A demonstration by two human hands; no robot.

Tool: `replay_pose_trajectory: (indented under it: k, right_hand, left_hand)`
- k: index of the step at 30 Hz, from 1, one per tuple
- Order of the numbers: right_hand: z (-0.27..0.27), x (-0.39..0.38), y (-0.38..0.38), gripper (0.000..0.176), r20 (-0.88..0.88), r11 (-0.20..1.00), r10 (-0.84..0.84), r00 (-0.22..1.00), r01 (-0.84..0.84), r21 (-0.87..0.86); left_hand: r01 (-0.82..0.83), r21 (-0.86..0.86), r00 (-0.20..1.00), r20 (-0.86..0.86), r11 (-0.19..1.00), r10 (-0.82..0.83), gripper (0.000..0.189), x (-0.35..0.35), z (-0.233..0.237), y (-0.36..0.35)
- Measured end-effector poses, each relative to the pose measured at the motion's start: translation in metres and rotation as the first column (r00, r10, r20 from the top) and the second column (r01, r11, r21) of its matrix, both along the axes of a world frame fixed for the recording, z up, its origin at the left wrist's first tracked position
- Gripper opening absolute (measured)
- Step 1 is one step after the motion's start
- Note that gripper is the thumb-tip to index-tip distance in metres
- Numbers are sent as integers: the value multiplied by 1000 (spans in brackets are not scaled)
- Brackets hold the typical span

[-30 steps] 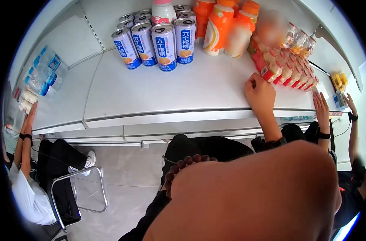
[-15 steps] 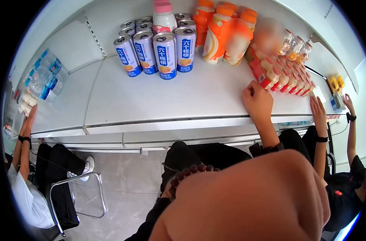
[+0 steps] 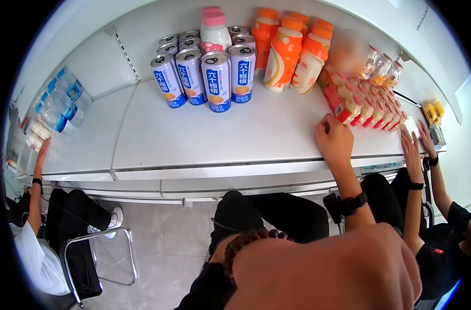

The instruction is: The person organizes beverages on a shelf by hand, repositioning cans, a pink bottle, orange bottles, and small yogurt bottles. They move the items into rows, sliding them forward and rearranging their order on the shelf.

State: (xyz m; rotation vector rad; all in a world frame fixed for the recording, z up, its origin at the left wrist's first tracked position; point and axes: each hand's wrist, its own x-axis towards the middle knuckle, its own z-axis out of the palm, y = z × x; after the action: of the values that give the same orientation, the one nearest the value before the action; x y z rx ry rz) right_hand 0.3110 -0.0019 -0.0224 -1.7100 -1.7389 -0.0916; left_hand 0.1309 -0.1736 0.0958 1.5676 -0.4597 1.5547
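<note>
My right hand [image 3: 334, 142] rests on the front part of the white shelf [image 3: 194, 139], its fingers curled into a loose fist with nothing visible in them. Just beyond it lies a red-wrapped pack of small drink bottles [image 3: 367, 106], apart from the knuckles. Of my left arm, a wrist with a dark beaded bracelet [image 3: 253, 236] shows low in the middle. A large blurred skin surface close to the camera covers what lies beside it, so my left hand's fingers are hidden. Several blue-and-white drink cans [image 3: 216, 82] stand upright left of centre, away from both hands.
Orange-capped bottles [image 3: 283, 54] and a pink-capped bottle [image 3: 215, 33] stand at the back. Water bottles [image 3: 62, 101] are at the left. Other people sit on both sides, with a hand [image 3: 411, 150] at the right and a hand [image 3: 43, 149] by white bottles at the left.
The view has tilted slightly, so the shelf items sit lower. My right hand stays in its fist on the shelf. The far-right person's raised hand has come down to the shelf.
</note>
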Motion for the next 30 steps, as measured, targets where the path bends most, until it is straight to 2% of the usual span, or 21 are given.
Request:
replay_pose_trajectory:
  k: [6,13,20,30]
  right_hand:
    - [-2,1,0,12,37,1000,-4,999,3,23]
    - [1,0,-1,13,9,1000,0,1000,0,-27]
    - [-1,1,0,13,38,1000,-2,999,1,14]
    - [-1,1,-2,11,-4,1000,17,1000,-17,-10]
  left_hand:
    - [7,-18,1000,10,1000,-6,20,1,-1,-5]
    - [-29,1,999,15,1000,29,21,3,3,-1]
    - [0,11,1000,7,1000,0,22,7,2,-3]
    - [-7,7,1000,-19,1000,7,24,2,3,-6]
